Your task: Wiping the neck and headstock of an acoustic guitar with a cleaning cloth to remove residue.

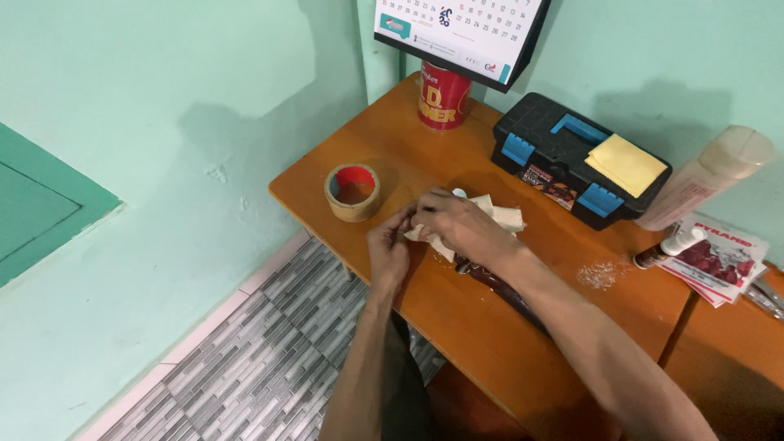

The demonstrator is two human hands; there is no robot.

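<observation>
1. A black toolbox (563,155) with blue latches sits shut at the back of the orange-brown table (482,327); its contents cannot be seen. A yellow cloth (626,164) lies folded on its lid.
2. A red tin (442,96) stands in the far corner under a desk calendar (457,28); what it holds cannot be told.
3. A pale plastic bottle (706,178) leans at the right, beside a small tube (672,246) and a printed packet (719,257).
4. A roll of brown tape (353,192) lies flat near the table's left edge, just left of the hands, apart from them.
5. The folded pale material (498,216) lies on the table near its front-left edge, between the tape roll and the toolbox.
6. The right hand (457,224) lies over the material, fingers curled down on it and covering most of it.
7. The left hand (390,249) meets it at the left end, fingertips pinching the edge; the two hands are close together, touching.
8. A dark slim object (490,282) lies on the table under the right forearm, partly hidden.
9. Pale crumbs (603,273) are scattered on the table to the right.
</observation>
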